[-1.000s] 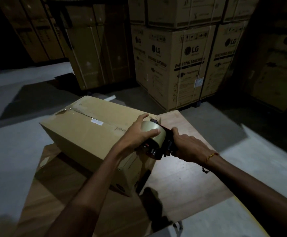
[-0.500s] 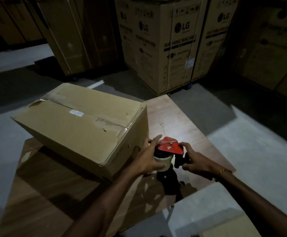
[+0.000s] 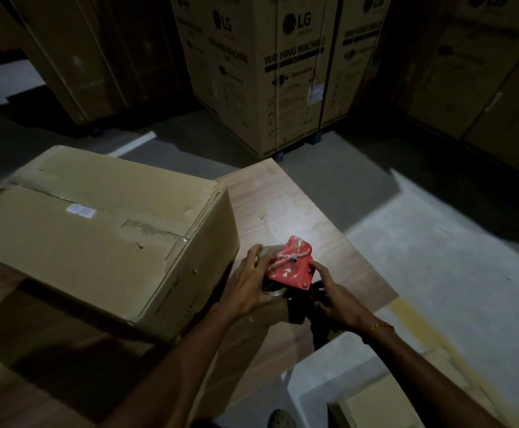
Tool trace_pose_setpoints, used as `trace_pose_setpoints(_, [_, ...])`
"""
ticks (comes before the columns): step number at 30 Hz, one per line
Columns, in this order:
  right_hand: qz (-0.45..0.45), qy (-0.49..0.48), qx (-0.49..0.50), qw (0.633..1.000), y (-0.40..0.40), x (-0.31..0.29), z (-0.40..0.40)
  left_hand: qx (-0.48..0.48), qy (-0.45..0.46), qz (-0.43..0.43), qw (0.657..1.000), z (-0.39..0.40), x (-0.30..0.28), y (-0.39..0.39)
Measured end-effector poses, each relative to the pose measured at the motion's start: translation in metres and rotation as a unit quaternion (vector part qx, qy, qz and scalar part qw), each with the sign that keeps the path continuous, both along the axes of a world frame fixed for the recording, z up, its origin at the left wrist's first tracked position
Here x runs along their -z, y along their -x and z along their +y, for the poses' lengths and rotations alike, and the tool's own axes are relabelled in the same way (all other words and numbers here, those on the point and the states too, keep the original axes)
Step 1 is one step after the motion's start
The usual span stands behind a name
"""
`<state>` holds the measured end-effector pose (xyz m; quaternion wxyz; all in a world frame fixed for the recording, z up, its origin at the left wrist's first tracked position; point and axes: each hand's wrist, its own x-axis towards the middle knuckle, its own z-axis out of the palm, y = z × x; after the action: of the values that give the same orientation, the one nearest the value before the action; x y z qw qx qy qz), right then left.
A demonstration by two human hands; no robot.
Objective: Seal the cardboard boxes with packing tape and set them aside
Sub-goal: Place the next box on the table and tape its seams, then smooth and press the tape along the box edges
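We grip the red tape dispenser point(image 3: 289, 267) with both hands: left hand point(image 3: 249, 287) curled round its roll, right hand point(image 3: 334, 299) holding its handle. Just left, the cardboard box point(image 3: 97, 233) sits on the desk point(image 3: 286, 205). Beyond, washing-machine cartons point(image 3: 283, 72) stand.
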<state>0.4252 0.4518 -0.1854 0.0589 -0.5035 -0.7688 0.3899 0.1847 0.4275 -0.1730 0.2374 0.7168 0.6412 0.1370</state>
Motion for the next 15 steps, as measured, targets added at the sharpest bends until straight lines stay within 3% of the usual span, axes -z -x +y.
trace_pose_setpoints(4, [-0.011, -0.026, 0.018, 0.999, -0.005, 0.001, 0.010, 0.041, 0.061, 0.078, 0.994, 0.009, -0.002, 0.006])
trace_pose_setpoints(7, [-0.048, -0.122, 0.029, 0.991, -0.004, -0.007, 0.021, 0.049, 0.064, 0.089, 0.993, 0.006, -0.029, 0.008])
trace_pose_setpoints(11, [-0.007, -0.178, 0.021, 0.984, 0.026, -0.033, 0.036, -0.020, -0.070, -0.002, 0.997, -0.002, -0.090, 0.019])
trace_pose_setpoints(13, [0.036, -0.177, -0.005, 0.984, 0.050, -0.047, 0.040, -0.112, -0.166, -0.037, 0.979, -0.009, -0.120, 0.035])
trace_pose_setpoints(15, [0.084, -0.181, -0.031, 0.979, 0.076, -0.059, 0.042, -0.211, -0.221, 0.000, 0.952, -0.018, -0.144, 0.057])
